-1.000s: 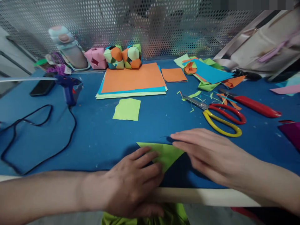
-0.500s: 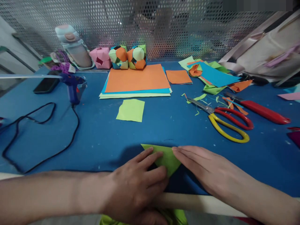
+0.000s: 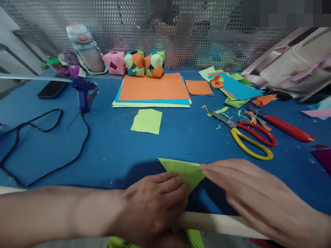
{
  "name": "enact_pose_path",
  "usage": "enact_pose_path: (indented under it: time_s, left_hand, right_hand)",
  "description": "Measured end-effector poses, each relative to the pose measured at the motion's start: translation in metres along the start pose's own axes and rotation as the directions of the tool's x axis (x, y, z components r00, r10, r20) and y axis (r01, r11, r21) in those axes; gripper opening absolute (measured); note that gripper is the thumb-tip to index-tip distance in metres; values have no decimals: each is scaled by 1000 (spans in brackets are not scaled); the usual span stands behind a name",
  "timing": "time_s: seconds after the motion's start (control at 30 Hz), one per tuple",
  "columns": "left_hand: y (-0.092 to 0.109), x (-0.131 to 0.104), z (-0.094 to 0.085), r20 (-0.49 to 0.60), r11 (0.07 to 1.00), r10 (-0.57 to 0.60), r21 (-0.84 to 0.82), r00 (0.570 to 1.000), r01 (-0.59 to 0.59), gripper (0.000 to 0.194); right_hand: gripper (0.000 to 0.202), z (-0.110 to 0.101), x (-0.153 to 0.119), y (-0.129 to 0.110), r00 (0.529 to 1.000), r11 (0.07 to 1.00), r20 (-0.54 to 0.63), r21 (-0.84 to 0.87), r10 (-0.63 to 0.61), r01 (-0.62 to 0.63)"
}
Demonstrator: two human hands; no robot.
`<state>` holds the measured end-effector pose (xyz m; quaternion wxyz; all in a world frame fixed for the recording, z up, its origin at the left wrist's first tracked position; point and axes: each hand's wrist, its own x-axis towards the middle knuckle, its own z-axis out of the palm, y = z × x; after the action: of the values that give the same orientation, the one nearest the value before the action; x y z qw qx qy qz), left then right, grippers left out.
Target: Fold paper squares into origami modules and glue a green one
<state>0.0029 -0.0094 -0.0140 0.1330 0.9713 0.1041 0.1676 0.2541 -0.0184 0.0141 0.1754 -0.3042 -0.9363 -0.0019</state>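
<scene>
**Head view: your right hand [image 3: 248,186] is nearing the triangle's [image 3: 190,175] right corner**

The green triangle is lying at the near side of the desk [image 3: 116,144], right in front of you. Compared with half a second ago, your right fingertips are sitting further right along its far edge, close to the corner. Your left hand [image 3: 155,196] is curling in more and resting nearer the lower corner, so more of the triangle's left part is showing.

Your hands are staying apart, with green paper showing between them. The right is holding its fingers straight and together, touching the edge without closing around it. The left is bearing down from above; its fingertips are hiding, so whether it is pinching, you cannot tell from here.

For the work, this is suggesting that the edge is getting pressed along its length while the left is steadying the paper. The square [image 3: 147,121] is lying untouched beyond, and the scissors [image 3: 231,123] are resting to its right.
</scene>
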Motion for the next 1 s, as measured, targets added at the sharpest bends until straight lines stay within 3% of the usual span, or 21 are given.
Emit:
enact_pose_path:
  time_s: [0.2, 0.37, 0.47, 0.6, 0.83, 1.0]
  left_hand:
    - [-1, -1, 1, 90, 999, 7, -31, 996, -4, 51]
    - [-3, -2, 1, 78, 999, 39, -41, 996, -36, 44]
    - [-3, -2, 1, 91, 998, 31, -48, 995, -27, 43]
    - [-2, -2, 0, 95, 999, 16, -31, 995, -13, 44]
    - [-2, -1, -2, 115, 999, 16, -33, 993, -13, 45]
    - [-2, -1, 0, 89, 999, 5, -34, 996, -2, 45]
  right_hand:
    - [54, 26, 38, 5, 956, 940, 287, 337, -51, -51]
    - [49, 41, 69, 13, 915, 941, 376, 337, -149, 14]
    - [42, 44, 78, 12, 918, 962, 374, 271, -131, 27]
    - [44, 43, 65, 12, 935, 971, 322, 227, -151, 78]
    - [55, 18, 41, 18, 982, 985, 175, 166, -75, 46]
    - [42, 16, 38, 15, 993, 976, 73, 204, -94, 77]
